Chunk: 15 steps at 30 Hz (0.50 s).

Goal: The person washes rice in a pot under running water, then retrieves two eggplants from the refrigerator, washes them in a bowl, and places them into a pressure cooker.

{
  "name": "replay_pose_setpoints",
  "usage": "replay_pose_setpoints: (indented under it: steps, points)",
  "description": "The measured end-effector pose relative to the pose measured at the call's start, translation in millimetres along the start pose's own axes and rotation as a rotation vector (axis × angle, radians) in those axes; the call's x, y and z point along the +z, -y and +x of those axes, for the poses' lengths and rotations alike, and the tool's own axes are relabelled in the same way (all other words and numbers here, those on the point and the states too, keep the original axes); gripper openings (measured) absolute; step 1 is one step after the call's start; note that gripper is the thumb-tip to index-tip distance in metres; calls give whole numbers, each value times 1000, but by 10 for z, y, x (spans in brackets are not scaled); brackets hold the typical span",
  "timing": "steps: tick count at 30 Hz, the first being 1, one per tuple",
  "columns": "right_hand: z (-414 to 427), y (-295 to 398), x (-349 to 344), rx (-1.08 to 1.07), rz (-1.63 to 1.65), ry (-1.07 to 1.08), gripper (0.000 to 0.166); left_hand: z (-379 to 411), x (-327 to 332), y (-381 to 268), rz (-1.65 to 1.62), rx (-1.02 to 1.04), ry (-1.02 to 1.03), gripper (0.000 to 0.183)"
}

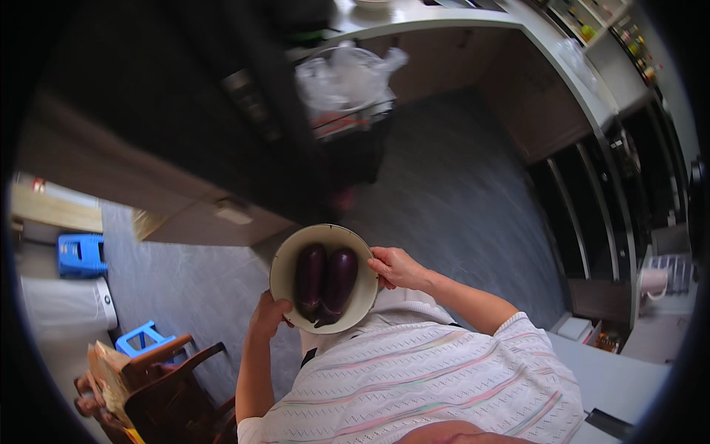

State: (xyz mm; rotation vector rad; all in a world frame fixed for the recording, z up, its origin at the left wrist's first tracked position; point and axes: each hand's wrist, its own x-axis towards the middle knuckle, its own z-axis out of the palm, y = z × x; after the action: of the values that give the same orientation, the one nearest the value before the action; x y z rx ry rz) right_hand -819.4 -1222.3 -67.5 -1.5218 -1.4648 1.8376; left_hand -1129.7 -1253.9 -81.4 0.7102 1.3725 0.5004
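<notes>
A cream enamel basin with a dark, chipped rim is held in front of my body. Two dark purple eggplants lie side by side in it, their stem ends towards me. My left hand grips the lower left of the rim, the thumb over the edge. On the opposite side, my right hand holds the rim with its thumb on top. The fingers under the basin are mostly hidden.
Ahead stands a bin topped with white plastic bags, below a white countertop. A tall dark appliance is close on the left. Wooden chairs and a blue stool stand lower left. Black-fronted cabinets line the right.
</notes>
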Motion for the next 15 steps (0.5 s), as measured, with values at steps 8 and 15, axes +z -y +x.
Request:
replay_pose_setpoints:
  steps: [8, 15]
  points:
    - [972, 760, 2140, -47, 17, 377, 24, -979, -2247, 701, -337, 222, -126, 21]
    - [1713, 1802, 3294, -150, 199, 459, 29, -1476, -3785, 480, -496, 338, -360, 19]
